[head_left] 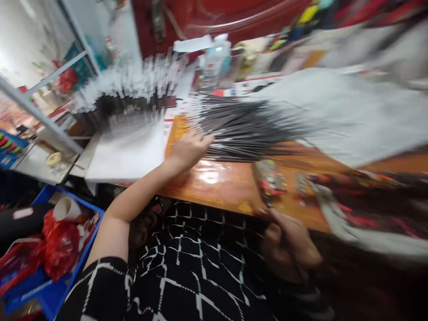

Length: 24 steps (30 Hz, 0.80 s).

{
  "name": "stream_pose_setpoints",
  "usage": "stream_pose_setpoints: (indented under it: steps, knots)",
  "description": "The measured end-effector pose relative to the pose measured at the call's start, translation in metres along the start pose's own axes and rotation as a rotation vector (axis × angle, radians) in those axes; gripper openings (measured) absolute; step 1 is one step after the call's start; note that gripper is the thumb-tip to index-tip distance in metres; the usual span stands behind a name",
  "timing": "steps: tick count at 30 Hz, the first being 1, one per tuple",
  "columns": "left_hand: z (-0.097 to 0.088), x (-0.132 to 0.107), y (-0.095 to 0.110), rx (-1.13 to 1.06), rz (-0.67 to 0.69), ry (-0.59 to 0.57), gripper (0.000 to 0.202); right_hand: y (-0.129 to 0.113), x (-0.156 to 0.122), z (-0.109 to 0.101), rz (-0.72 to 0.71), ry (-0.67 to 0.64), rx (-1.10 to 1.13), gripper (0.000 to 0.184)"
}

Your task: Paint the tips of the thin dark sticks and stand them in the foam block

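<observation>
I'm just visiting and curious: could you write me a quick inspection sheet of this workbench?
surface: glossy orange tabletop, white board beside it
job's things: fan of thin dark sticks, second fan of sticks, blurred
clutter: blue crate holding a red plastic bag
hands: left hand open against the sticks; right hand blurred at the table edge, grip unclear
cables: nothing seen
surroundings: red panelled door

Motion blur smears the bundle of thin dark sticks (247, 129) (2 fans of them, really), so no single stick can be told apart. The small packet (269, 180) is too blurred to read, and the right hand (287, 245) sits dim, its grip unclear.
</observation>
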<state>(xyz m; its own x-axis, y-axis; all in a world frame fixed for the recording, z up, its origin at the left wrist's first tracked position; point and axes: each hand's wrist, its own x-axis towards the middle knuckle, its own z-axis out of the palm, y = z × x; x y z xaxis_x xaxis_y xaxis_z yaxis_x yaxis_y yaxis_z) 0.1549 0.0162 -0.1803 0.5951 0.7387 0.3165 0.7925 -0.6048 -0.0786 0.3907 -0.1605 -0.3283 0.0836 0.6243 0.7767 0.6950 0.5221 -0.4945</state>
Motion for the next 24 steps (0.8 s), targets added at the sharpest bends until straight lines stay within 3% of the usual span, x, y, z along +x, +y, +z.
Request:
stream_pose_setpoints:
  steps: [2,6,10,14,24]
  knots:
    - [-0.002,-0.017,0.015,-0.079,0.087,0.154,0.024,-0.008,0.010,-0.007,-0.135,0.047,-0.028,0.034]
    - [0.010,-0.038,0.036,-0.232,0.143,0.315,0.018,-0.007,0.032,-0.022,-0.185,0.114,-0.075,0.041]
    - [0.031,-0.035,0.047,-0.296,0.160,0.340,0.019,0.007,0.049,-0.029,-0.149,0.193,-0.116,0.043]
    - [0.039,-0.024,0.048,-0.267,0.136,0.330,0.021,0.022,0.063,-0.020,-0.061,0.226,-0.148,0.038]
    - [0.043,-0.023,0.032,-0.170,0.201,0.353,0.021,0.035,0.082,0.007,-0.041,0.053,-0.170,0.052]
